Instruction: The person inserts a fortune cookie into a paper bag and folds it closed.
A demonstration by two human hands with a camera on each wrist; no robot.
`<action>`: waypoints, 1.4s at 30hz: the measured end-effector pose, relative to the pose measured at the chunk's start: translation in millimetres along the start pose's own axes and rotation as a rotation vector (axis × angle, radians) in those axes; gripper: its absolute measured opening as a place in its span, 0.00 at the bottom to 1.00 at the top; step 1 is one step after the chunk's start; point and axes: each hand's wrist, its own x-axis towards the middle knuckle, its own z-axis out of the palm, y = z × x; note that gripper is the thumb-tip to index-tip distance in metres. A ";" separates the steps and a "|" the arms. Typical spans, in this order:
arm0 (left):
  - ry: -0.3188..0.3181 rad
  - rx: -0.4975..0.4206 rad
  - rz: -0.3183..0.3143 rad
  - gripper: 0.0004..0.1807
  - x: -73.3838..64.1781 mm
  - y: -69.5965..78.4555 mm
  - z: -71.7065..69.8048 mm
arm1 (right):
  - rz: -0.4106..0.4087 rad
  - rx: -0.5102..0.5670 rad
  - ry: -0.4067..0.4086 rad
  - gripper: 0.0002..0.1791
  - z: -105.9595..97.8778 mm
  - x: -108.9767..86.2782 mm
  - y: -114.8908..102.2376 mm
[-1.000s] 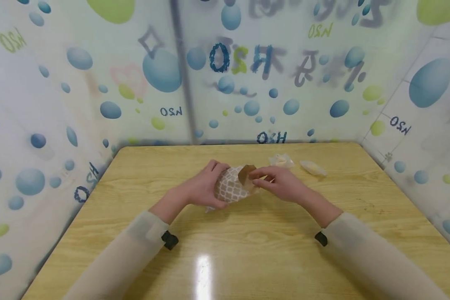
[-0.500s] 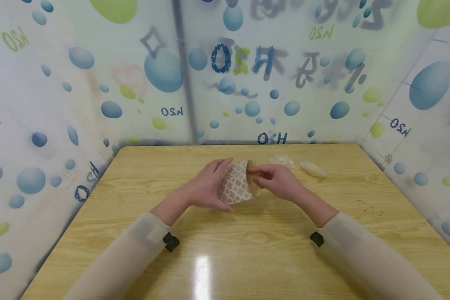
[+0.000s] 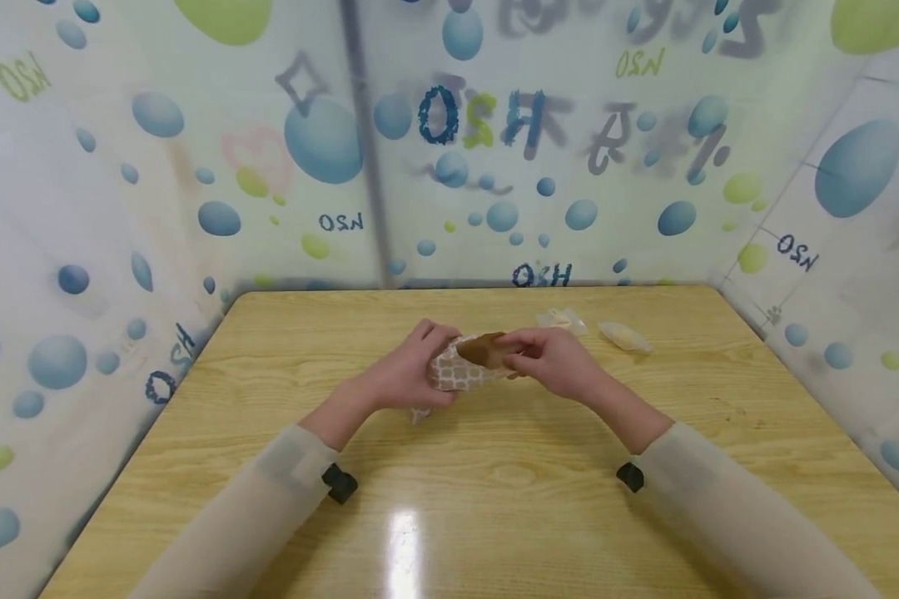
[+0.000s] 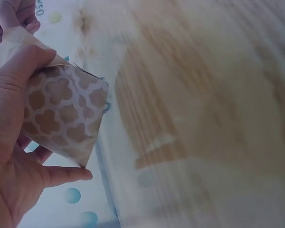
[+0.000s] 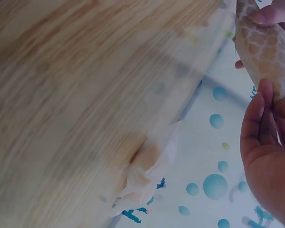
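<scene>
A brown paper bag [image 3: 457, 374] with a white lattice pattern is held above the table between both hands. My left hand [image 3: 404, 370] grips its closed end, thumb on one side and fingers on the other. At the mouth, my right hand [image 3: 558, 362] pinches the rim between thumb and fingers, and the plain brown inside shows there. The left wrist view shows a pointed corner of the bag [image 4: 61, 111] beside the left hand's fingers. In the right wrist view, the right fingertips [image 5: 265, 90] press together on the paper. The bag's depth is hidden.
Two small items in clear wrappers lie behind the right hand: one crumpled packet [image 3: 562, 319] and one longer packet [image 3: 624, 336]. The wooden table [image 3: 509, 491] meets patterned curtain walls [image 3: 464, 191] at the back and sides.
The bag turned its patterned side up half a second ago, then tilted back, so its brown inside shows wider now. The right hand sits slightly further left than a second ago, at the rim.
</scene>
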 end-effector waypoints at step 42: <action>0.014 -0.036 -0.031 0.55 -12.8 -9.2 -7.3 | 0.298 -0.268 0.097 0.25 -147.3 -24.3 134.0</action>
